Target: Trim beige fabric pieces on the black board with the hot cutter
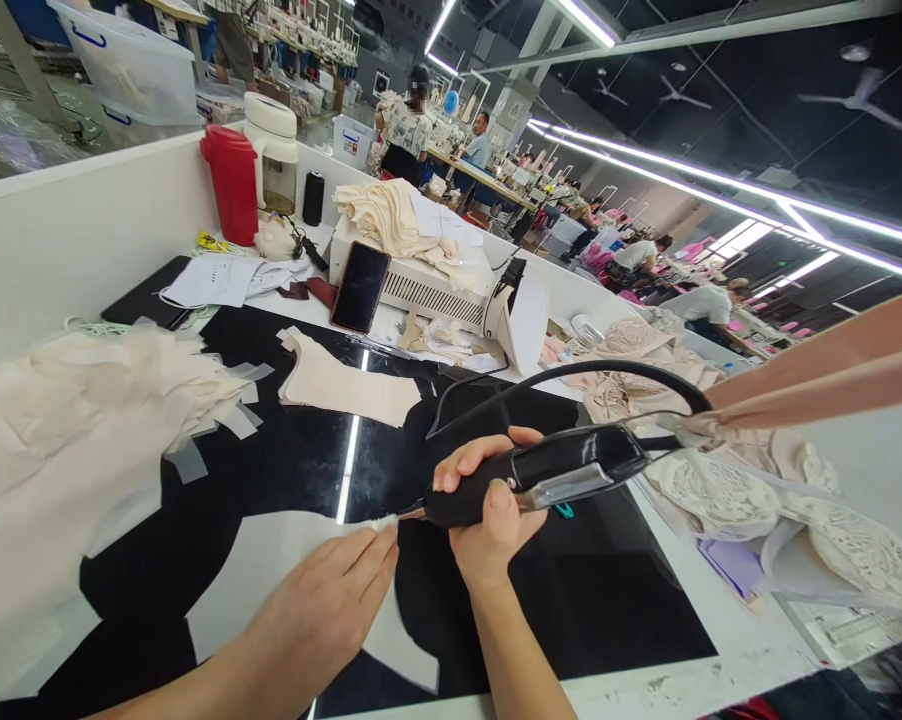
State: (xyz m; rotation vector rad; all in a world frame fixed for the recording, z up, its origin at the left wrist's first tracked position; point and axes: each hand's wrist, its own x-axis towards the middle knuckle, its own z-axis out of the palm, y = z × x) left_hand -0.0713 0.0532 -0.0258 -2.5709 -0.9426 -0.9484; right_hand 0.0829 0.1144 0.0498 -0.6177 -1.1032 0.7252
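Note:
My right hand (488, 520) is wrapped round a black corded hand tool with a metal lever (571, 484), its thumb along the near side. The tool's narrow tip points left and meets the edge of a white fabric piece (271, 560). Beside that tip, my left hand (338, 590) is closed, fingers together, on the fabric's edge. The rest of the piece lies spread on the black board (571, 590), partly covered by my left hand and forearm. Further back on the board rests a small stack of cream cut pieces (350, 385).
A large cream fabric pile (68, 430) covers the left side. Lace bra cups (743, 490) are heaped at right. A phone (360, 288) leans on a white vented box (421, 290). Behind stands a red container (230, 185). A peach cloth strip (833, 360) ties up the tool's cable.

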